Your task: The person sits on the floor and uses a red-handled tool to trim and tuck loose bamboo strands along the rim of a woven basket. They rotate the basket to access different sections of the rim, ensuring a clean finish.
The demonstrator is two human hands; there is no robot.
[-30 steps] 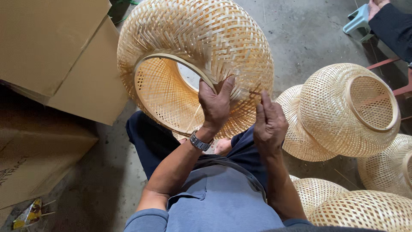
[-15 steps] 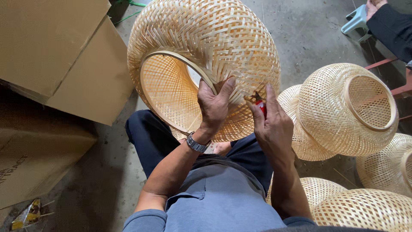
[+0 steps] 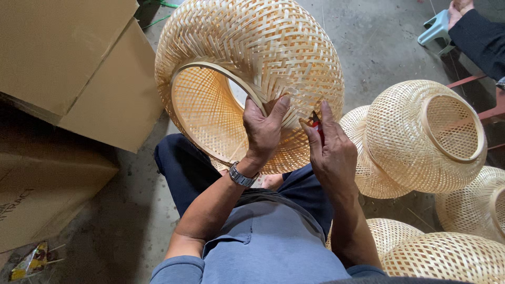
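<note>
**Bamboo shade held on the lap, a small tool at its weave**

Woven bamboo fills the middle of the view: a large round shade (image 3: 252, 68) tipped on the person's knees, its hooped opening facing left and toward the camera. The left hand (image 3: 264, 128) is closed on the shade, thumb on the hoop and fingers spread over the weave beside it. The right hand (image 3: 329, 150) is clamped round a small red-handled tool (image 3: 317, 126), whose tip meets the weave just right of the left fingers; whether it is a cutter or pliers cannot be told. By the look of it, the step is trimming or tucking strand ends near the hoop. The next move seems to call for a steady left hold and a short, careful bite of the tool.

Plain brown cartons (image 3: 68, 63) stand at the left, one leaning; a lower box (image 3: 42, 194) bears faint dark print. A small yellow wrapper (image 3: 29, 261) lies on the floor. More shades (image 3: 421, 137) are stacked at the right, and another person's dark sleeve (image 3: 481, 37) shows top right.
</note>
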